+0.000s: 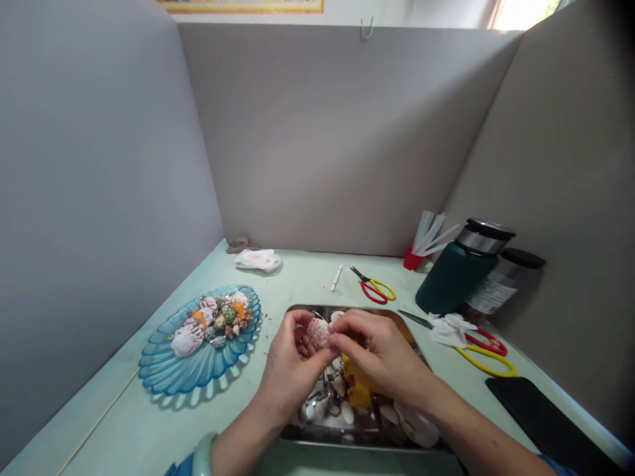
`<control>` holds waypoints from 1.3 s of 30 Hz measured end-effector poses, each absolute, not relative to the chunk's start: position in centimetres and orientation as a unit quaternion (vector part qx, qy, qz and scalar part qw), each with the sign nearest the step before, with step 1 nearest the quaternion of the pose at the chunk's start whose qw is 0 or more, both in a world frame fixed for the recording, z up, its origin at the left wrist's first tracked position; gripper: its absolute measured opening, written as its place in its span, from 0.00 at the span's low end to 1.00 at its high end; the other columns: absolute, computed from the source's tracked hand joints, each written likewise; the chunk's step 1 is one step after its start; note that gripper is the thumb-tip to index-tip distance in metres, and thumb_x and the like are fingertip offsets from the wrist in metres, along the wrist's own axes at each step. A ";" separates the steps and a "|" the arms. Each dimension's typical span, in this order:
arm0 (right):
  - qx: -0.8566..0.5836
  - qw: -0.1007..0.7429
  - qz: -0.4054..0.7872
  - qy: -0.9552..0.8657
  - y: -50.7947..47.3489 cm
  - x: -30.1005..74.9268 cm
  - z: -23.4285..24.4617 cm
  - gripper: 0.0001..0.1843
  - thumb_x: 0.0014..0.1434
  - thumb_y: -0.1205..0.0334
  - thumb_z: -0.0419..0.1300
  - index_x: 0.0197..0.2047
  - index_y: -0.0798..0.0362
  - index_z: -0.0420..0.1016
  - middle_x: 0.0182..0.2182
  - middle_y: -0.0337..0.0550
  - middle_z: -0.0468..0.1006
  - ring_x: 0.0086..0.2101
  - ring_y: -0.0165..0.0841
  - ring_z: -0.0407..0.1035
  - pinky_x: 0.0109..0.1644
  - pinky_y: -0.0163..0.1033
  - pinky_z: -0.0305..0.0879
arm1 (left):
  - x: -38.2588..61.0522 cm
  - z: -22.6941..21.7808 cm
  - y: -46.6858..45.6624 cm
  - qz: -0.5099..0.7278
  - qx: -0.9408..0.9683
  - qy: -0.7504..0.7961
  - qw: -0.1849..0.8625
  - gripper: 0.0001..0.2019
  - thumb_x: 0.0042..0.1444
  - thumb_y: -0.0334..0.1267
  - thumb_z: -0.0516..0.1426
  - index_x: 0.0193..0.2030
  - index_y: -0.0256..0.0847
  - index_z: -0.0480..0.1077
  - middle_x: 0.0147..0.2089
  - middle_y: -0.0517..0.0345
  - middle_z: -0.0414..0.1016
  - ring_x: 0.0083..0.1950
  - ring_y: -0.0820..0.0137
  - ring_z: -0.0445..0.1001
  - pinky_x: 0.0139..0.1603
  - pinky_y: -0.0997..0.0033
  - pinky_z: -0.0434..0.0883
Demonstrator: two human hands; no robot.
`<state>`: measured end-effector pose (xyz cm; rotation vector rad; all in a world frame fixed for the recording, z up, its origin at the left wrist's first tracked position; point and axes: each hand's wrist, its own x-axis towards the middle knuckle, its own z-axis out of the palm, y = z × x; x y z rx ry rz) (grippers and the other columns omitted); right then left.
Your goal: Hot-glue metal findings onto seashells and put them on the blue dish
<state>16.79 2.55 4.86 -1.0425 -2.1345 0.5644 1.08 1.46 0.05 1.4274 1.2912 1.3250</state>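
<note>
A reddish-white ribbed scallop shell (318, 332) is held up between both hands, above a metal tray. My left hand (292, 357) is closed round its left side with thumb and fingers. On the other side, my right hand (374, 347) pinches at the shell's right edge; whether something small sits between those fingertips I cannot make out. Below them, the metal tray (357, 444) contains several loose shells (347, 412) and a yellow object (360, 383), partly covered by my right hand.
A blue scalloped plate (198, 377) at left bears several shells. Scissors (372, 285) and a small white tube (336, 278) lie behind the tray. At right are larger scissors (489, 350), a green bottle (456, 277), a jar (503, 284), a red cup of white sticks (413, 259) and a black phone-like slab (540, 413).
</note>
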 end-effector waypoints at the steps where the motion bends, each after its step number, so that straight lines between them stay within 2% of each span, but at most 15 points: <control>1: -0.404 0.344 0.210 -0.821 2.6 16.8 4.8 0.07 0.61 0.66 0.56 0.31 0.53 0.73 0.28 0.37 0.73 0.31 0.29 0.67 0.35 0.33 0.58 | 1.1 0.1 1.5 0.523 0.561 0.506 0.395 0.23 0.44 0.38 0.64 0.45 0.41 0.59 0.38 0.58 0.69 0.33 0.70 0.69 0.33 0.70 0.68; 4: -0.408 0.344 0.198 -0.822 2.7 17.1 4.8 0.07 0.61 0.67 0.56 0.31 0.53 0.72 0.28 0.37 0.73 0.30 0.29 0.67 0.34 0.33 0.57 | 1.0 0.3 1.6 0.523 0.554 0.480 0.435 0.22 0.43 0.35 0.64 0.44 0.41 0.61 0.39 0.58 0.70 0.36 0.70 0.70 0.37 0.70 0.68; 10: -0.405 0.313 0.188 -0.838 2.9 17.3 4.9 0.10 0.62 0.64 0.55 0.29 0.53 0.70 0.27 0.36 0.72 0.30 0.28 0.65 0.33 0.32 0.56 | 0.4 0.8 1.7 0.526 0.494 0.409 0.559 0.12 0.49 0.39 0.62 0.39 0.39 0.69 0.34 0.60 0.73 0.36 0.72 0.70 0.37 0.75 0.66; 14: -0.393 0.293 0.186 -0.852 2.9 17.3 4.8 0.09 0.62 0.64 0.55 0.30 0.53 0.71 0.28 0.37 0.72 0.31 0.29 0.65 0.34 0.33 0.56 | 0.2 0.8 1.8 0.528 0.505 0.417 0.541 0.07 0.48 0.39 0.63 0.31 0.37 0.72 0.29 0.61 0.73 0.32 0.74 0.68 0.36 0.76 0.64; 20: -0.373 0.270 0.176 -0.870 2.7 17.4 4.7 0.11 0.63 0.64 0.53 0.29 0.53 0.71 0.26 0.38 0.70 0.29 0.30 0.64 0.33 0.34 0.56 | 0.3 0.9 1.7 0.544 0.525 0.385 0.530 0.07 0.45 0.37 0.64 0.27 0.36 0.72 0.26 0.61 0.71 0.30 0.74 0.67 0.33 0.75 0.63; 25: -0.392 0.261 0.192 -0.861 3.0 17.2 4.3 0.08 0.61 0.59 0.56 0.32 0.52 0.71 0.28 0.38 0.72 0.28 0.31 0.65 0.31 0.34 0.58 | 0.2 0.8 1.8 0.580 0.461 0.374 0.558 0.08 0.46 0.38 0.63 0.29 0.37 0.72 0.26 0.61 0.73 0.29 0.74 0.68 0.34 0.74 0.64; 29: -0.388 0.255 0.164 -0.870 3.4 17.2 3.9 0.12 0.62 0.58 0.53 0.29 0.52 0.71 0.26 0.41 0.73 0.28 0.33 0.66 0.32 0.36 0.60 | 0.3 0.7 1.9 0.575 0.458 0.380 0.561 0.09 0.44 0.40 0.64 0.30 0.37 0.73 0.28 0.59 0.75 0.31 0.71 0.71 0.36 0.71 0.67; 32: -0.388 0.265 0.155 -0.869 3.4 17.4 3.8 0.13 0.63 0.58 0.52 0.31 0.52 0.71 0.27 0.42 0.74 0.28 0.33 0.67 0.31 0.36 0.61 | 0.5 0.7 1.9 0.571 0.465 0.381 0.559 0.12 0.44 0.39 0.64 0.36 0.38 0.74 0.31 0.57 0.76 0.34 0.70 0.73 0.39 0.69 0.68; 39: -0.399 0.239 0.146 -0.873 3.5 17.6 3.9 0.14 0.63 0.56 0.52 0.29 0.52 0.69 0.26 0.40 0.72 0.28 0.33 0.66 0.31 0.35 0.59 | 0.4 0.7 1.8 0.533 0.549 0.441 0.469 0.08 0.47 0.38 0.62 0.34 0.37 0.74 0.32 0.56 0.75 0.34 0.69 0.72 0.37 0.71 0.68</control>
